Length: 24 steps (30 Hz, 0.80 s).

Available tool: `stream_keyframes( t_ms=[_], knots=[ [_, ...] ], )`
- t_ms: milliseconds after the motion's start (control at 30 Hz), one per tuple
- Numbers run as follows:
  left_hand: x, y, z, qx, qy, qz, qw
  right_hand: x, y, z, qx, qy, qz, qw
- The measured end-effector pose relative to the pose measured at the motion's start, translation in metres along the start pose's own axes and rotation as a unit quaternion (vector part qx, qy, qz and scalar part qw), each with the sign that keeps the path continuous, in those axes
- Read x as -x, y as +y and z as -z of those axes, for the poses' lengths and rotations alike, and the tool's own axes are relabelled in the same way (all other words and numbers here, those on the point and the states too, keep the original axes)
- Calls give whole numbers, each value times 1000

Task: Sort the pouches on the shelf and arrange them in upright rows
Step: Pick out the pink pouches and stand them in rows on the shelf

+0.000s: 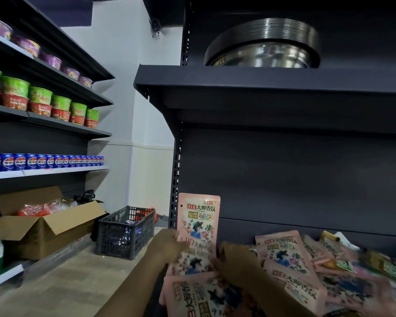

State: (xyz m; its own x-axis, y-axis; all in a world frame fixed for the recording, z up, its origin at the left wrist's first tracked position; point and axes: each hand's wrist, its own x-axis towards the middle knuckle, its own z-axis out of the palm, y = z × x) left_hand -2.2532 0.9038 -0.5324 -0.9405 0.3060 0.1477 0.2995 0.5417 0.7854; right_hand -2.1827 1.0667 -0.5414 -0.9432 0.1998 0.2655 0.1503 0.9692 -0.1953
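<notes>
A pink pouch (198, 219) stands upright at the left end of the dark shelf (261, 88), against the back panel (295, 179). The left hand (173, 245) holds its lower left edge, fingers curled onto the pack. Below it more pink pouches lean and overlap, and one pink pouch (201, 296) lies flat at the front near the bottom edge of the view.

The right hand (232, 257) sits just right of the standing pouch, low among the packs; it is blurred, and whether its fingers grip anything cannot be told. The two hands are near each other, one on each side of the leaning packs.

To the right, a loose pile (329, 271) of pink pouches with some green-and-yellow ones mixed in lies flat and tilted across the shelf.

On the shelf above stands a stack of steel bowls (263, 45). At the far left, another rack carries purple cups (28, 45), green and red cups (40, 101) and a row of blue cans (44, 161). On the floor (66, 282) beside it sit an open cardboard box (44, 225) and a dark plastic crate (126, 232).
</notes>
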Motion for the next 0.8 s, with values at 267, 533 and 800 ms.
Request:
stream_keyframes(
  t_ms=[267,533,800],
  knots=[
    [19,30,11,130,141,-177,965,10,3,-6,-126,26,9,992],
    [25,22,2,234,102,-115,960,8,-4,-9,-307,-10,-18,952],
    [14,-2,-5,144,23,-57,988,5,-10,-11,-255,22,-49,965]
  ],
)
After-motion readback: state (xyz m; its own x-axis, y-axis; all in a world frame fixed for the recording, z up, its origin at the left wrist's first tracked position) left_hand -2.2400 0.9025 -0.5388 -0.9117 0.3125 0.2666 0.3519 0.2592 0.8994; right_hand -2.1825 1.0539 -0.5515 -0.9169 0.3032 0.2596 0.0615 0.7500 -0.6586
